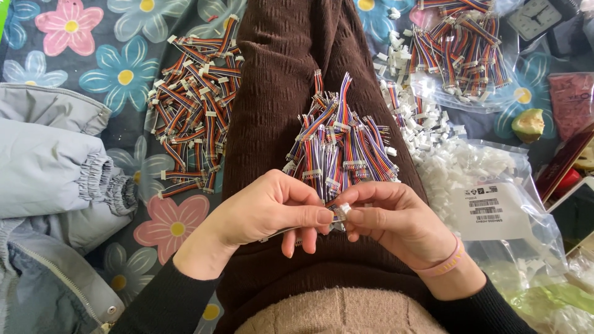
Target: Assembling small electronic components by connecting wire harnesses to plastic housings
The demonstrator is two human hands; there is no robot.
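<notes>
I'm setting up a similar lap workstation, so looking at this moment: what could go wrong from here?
1. The loose heap of multicoloured ribbon-wire pieces rests on the sloping brown-skirted lap; a leg shift could slide pieces off.
2. The small white plastic connector, pinched between left hand and right hand, could slip from the grip and vanish in the heap.
3. The open clear bag of white housings might spill.

Small white plastic connector [341, 213], pinched between thumb and forefinger tips of both hands, held just above the lap. Short ribbon of multicoloured wires [328, 196] runs up from it; exact seating in the housing too small to tell. Behind it, loose heap of like wire pieces [339, 143] on brown ribbed fabric: red, blue, purple, orange strands fanned in all directions, bare ends upward.
</notes>
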